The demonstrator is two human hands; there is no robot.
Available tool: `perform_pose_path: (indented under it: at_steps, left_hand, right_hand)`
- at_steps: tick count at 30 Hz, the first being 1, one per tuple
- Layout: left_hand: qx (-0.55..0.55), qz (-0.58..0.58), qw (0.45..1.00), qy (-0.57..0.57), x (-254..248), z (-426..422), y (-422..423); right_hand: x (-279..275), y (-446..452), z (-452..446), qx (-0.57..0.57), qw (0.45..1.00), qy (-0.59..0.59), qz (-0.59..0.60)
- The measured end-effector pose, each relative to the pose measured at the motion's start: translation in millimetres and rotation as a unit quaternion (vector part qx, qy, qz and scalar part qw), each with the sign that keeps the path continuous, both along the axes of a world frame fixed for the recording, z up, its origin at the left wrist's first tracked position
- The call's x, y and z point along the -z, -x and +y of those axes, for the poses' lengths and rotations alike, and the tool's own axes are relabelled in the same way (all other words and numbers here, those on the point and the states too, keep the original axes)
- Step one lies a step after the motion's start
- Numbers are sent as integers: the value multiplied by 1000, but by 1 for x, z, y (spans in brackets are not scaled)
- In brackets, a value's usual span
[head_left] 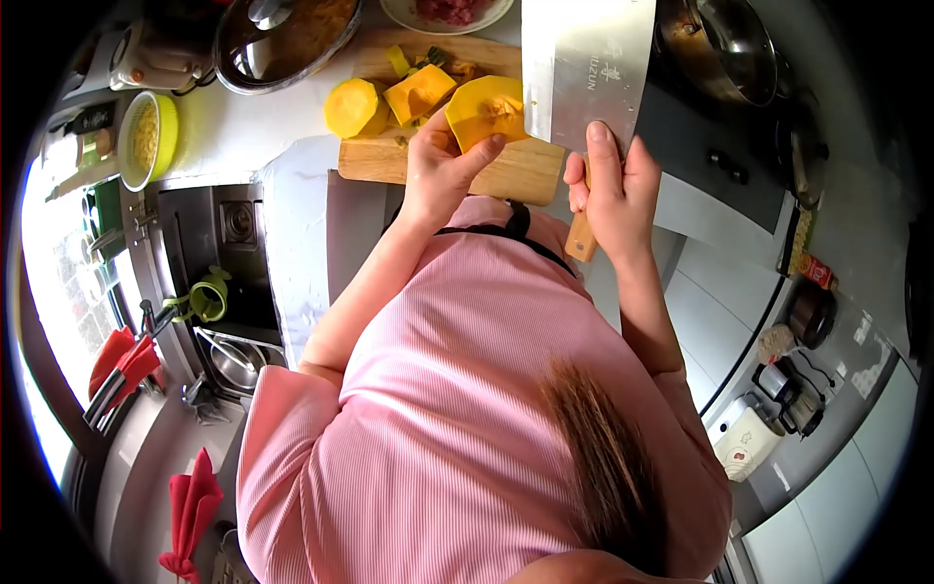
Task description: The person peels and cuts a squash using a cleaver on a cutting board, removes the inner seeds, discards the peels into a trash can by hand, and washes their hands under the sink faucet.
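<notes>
My left hand [443, 165] grips a yellow pumpkin piece [477, 109], hollow side showing, above the wooden cutting board [375, 161]. In my right hand [618, 185] is the wooden handle of a wide cleaver [589, 68], its blade raised with the flat face towards the camera. The blade's left edge is close beside the pumpkin piece; whether they touch is unclear. Two more pumpkin chunks, one rounded [352, 108] and one with a cut face [420, 94], lie on the board's left part, with peel scraps [428, 60] behind them.
Behind the board are a lidded pan [282, 49] and a bowl of red meat [448, 12]. A green-rimmed bowl [148, 141] stands at the left, above the sink [238, 229]. A metal pan [725, 49] sits on the dark stove [715, 161] at the right.
</notes>
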State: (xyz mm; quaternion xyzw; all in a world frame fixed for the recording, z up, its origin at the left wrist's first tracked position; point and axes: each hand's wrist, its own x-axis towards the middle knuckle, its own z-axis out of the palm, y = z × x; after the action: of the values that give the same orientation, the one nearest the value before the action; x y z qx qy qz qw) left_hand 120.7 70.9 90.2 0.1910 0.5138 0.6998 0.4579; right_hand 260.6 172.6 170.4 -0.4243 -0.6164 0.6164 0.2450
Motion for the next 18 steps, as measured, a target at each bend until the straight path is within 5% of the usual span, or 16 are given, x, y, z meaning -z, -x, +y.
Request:
perform_pose_path:
  at_steps: [18]
  left_hand:
    - [23, 37, 998, 34, 0, -10, 10]
  right_hand:
    - [13, 1, -7, -20, 999, 36, -13]
